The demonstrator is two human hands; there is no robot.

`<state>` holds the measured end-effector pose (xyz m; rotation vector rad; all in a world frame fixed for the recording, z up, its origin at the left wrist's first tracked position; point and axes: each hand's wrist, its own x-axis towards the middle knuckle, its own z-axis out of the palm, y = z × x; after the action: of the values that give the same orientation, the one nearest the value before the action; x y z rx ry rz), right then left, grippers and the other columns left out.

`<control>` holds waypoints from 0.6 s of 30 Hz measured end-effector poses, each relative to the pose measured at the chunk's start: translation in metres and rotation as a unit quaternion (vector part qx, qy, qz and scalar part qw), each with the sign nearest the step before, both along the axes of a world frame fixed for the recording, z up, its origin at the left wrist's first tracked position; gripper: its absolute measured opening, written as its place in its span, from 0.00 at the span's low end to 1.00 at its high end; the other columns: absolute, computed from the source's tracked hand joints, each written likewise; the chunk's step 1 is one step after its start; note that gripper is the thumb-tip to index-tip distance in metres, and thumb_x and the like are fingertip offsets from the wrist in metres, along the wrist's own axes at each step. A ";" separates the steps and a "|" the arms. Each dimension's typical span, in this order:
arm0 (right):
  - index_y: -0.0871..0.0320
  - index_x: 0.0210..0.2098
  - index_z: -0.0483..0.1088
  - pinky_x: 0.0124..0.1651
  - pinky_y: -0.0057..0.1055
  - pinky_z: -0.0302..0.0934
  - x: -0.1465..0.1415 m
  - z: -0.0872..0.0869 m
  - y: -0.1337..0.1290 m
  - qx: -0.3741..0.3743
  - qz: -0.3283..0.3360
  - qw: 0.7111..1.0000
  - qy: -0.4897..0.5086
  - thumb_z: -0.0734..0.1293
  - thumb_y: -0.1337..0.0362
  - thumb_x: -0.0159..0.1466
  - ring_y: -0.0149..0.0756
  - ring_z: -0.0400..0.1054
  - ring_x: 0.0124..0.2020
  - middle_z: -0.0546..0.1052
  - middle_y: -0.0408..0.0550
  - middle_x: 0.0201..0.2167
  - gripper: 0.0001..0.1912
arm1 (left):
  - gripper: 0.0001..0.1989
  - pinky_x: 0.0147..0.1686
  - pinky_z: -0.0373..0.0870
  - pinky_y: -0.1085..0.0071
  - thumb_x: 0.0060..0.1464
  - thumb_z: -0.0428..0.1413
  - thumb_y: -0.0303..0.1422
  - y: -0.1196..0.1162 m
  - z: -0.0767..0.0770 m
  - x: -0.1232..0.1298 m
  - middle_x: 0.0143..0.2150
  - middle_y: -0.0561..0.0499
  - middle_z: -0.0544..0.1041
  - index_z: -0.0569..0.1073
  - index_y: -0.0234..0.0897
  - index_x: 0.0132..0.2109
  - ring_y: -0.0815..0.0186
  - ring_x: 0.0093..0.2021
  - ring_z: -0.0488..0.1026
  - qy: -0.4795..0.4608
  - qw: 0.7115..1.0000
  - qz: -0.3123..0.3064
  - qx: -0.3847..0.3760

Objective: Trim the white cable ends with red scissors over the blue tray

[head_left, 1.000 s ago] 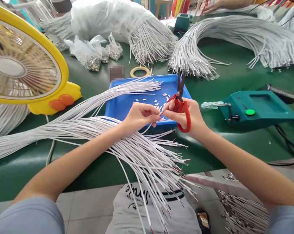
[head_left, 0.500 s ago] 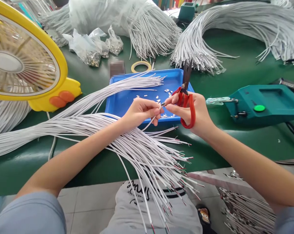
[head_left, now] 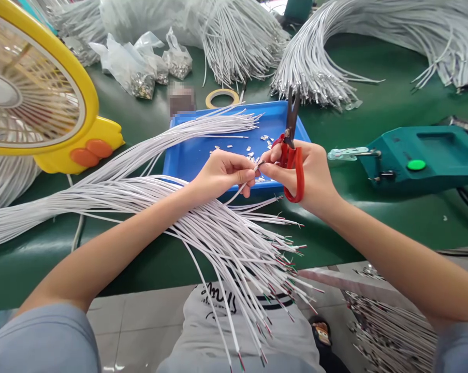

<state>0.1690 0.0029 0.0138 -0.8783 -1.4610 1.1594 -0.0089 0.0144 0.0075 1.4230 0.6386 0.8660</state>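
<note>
1. Green desk (head_left: 405, 207) carries a blue tray (head_left: 195, 155) set inward from its near edge, with a fan (head_left: 3, 96) towards the left and a teal device (head_left: 443, 155) on the right.
2. Your left hand (head_left: 222, 173) is closed on one white cable (head_left: 238, 193), pinched between thumb and fingers above the tray's near rim.
3. Your right hand (head_left: 315, 171) has thumb and forefinger together at that cable's tip; red-handled scissors (head_left: 300, 178) are held in the same hand, blades pointing towards the desk's far edge and slightly parted.
4. Cable axis, as noted: from the near left up towards the right, its end lying between your two sets of fingertips. The left hand is nearer the length, the right nearer the tip. Exact fingertip contact is too small to confirm.
5. White scraps (head_left: 264, 138) lie in the tray just beyond your fingertips; one cable bundle (head_left: 203, 127) crosses its left wall and far part.
6. A second bundle (head_left: 234, 243) fans out beneath your left forearm, its ends overhanging the desk's near edge. Green surface separates your right hand from the teal device and its clip (head_left: 346, 154).
</note>
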 end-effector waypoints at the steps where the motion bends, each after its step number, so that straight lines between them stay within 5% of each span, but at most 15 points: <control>1: 0.55 0.23 0.66 0.32 0.33 0.69 0.000 0.000 0.000 0.003 -0.001 1.000 -0.004 0.76 0.65 0.49 0.29 0.68 0.27 0.73 0.42 0.26 0.13 | 0.15 0.23 0.70 0.77 0.47 0.66 0.38 0.001 -0.001 -0.001 0.22 0.52 0.74 0.74 0.29 0.27 0.73 0.20 0.72 -0.001 1.000 -0.010 -0.009; 10: 0.55 0.22 0.65 0.29 0.31 0.67 -0.001 0.004 -0.001 0.027 0.007 0.999 -0.025 0.76 0.65 0.49 0.27 0.66 0.24 0.73 0.42 0.26 0.14 | 0.14 0.20 0.65 0.80 0.51 0.63 0.38 0.002 -0.004 -0.006 0.22 0.53 0.72 0.76 0.29 0.32 0.74 0.19 0.70 -0.024 0.992 -0.081 -0.093; 18: 0.55 0.21 0.66 0.32 0.32 0.66 0.001 -0.002 0.005 0.048 -0.070 0.995 -0.050 0.74 0.69 0.50 0.29 0.67 0.27 0.74 0.42 0.26 0.12 | 0.12 0.22 0.69 0.78 0.47 0.66 0.35 0.000 -0.005 -0.006 0.24 0.50 0.75 0.77 0.28 0.32 0.73 0.20 0.72 -0.011 0.995 -0.089 -0.042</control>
<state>0.1697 0.0076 0.0121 -0.9659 -1.4980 0.9459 -0.0148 0.0140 0.0024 1.3695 0.5182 0.7051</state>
